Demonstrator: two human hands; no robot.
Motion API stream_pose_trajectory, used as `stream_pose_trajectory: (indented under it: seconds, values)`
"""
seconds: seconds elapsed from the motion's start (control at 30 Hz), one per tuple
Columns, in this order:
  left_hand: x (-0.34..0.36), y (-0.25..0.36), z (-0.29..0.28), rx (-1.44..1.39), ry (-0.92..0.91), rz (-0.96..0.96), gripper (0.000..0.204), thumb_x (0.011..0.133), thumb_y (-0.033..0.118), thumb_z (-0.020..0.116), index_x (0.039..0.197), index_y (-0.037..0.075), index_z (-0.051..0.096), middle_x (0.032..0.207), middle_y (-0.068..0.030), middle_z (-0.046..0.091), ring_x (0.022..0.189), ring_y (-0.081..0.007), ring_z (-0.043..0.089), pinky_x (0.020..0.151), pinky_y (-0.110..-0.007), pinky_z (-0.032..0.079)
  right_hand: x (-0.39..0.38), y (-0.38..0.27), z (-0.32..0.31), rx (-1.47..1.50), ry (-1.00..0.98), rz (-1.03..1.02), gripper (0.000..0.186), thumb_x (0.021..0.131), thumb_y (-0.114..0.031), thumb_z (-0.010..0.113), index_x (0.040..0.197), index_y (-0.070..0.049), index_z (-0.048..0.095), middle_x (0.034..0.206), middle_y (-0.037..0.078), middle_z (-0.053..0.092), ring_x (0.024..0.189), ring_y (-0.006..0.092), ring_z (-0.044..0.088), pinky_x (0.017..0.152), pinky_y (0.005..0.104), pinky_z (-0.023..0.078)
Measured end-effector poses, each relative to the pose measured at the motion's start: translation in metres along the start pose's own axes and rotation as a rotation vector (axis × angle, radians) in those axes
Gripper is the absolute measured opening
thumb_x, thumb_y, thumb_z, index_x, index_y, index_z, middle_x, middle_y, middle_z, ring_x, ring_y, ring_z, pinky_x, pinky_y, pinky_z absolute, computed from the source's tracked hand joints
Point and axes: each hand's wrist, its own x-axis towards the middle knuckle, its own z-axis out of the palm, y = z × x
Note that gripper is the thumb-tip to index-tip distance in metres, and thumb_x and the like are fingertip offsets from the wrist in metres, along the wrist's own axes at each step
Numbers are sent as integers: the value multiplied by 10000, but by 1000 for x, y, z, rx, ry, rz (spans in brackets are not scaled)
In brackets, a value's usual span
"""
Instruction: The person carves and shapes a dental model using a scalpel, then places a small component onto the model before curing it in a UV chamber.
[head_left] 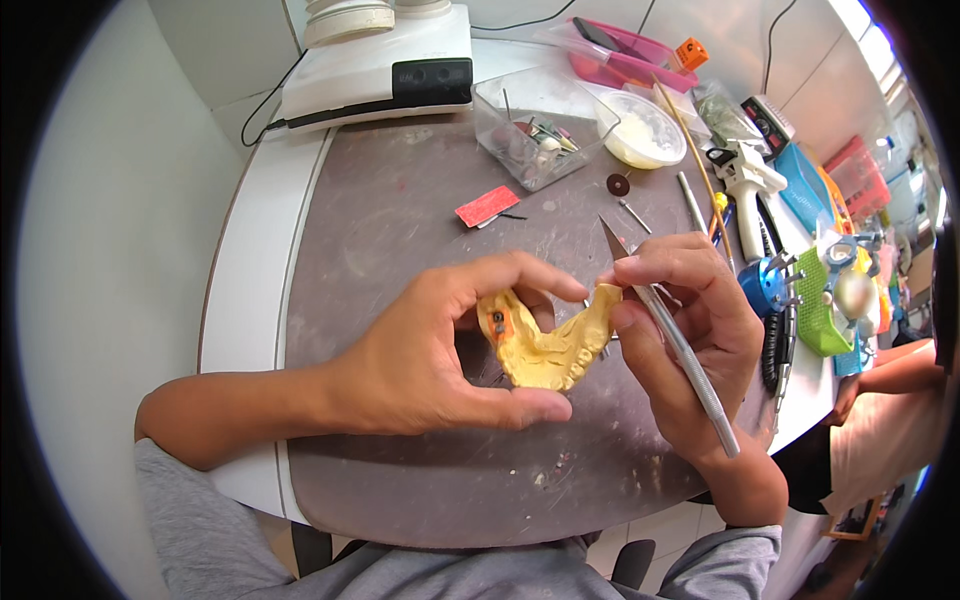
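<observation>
1 fisheye view faces forward and down from the wearer's head, close above the hands (425, 345) (722, 330) and tabletop (385, 220).

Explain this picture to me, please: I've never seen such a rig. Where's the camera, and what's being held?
No machine here, just a person working bare-handed. The single picture comes from a wide fisheye camera on their head, looking down, so straight edges bend. The left hand holds a curved yellow model; the right hand holds a thin metal knife, blade pointing away. On the brown tabletop lie a red rectangular piece, a dark disc and a clear box of small tools.
</observation>
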Motion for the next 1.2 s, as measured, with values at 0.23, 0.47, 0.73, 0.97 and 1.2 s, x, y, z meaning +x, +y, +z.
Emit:
stream_pose_trajectory:
  seconds: [0.23,0.47,0.73,0.97,1.2]
  values:
    - [-4,6,10,77,42,-42,717,795,148,789,1399,8,428,1128,-102,625,1027,-164,633,928,-300,481,-1,4,7,-90,16,-53,246,826,68,740,1063,38,679,1012,135,648,910,158,676,773,275,580]
    - [-9,10,4,-153,55,-60,644,885,159,621,1463,-7,391,1118,-83,613,958,-137,594,886,-294,478,-2,-3,-6,-328,-41,-370,309,777,-10,803,1058,6,674,908,138,694,862,261,709,749,335,586]
    - [-8,8,9,-87,137,-112,544,880,120,656,1390,-7,514,1150,-79,628,1021,-101,586,912,-268,484,-2,-3,0,-298,-146,-403,289,706,46,807,942,-23,654,911,136,696,940,307,733,881,463,608]
    - [-7,8,7,-62,127,-129,541,879,111,684,1377,-19,519,1200,-98,646,1070,-116,605,944,-276,486,-1,-3,1,-364,-178,-404,223,700,23,806,859,-30,659,843,107,697,972,311,738,889,476,610]
    - [-6,3,8,25,161,10,525,892,153,690,1355,-36,532,1141,-105,658,1022,-119,616,914,-279,494,1,-4,-1,-388,-202,-404,224,692,27,804,851,-30,658,846,104,694,980,316,737,891,476,612]
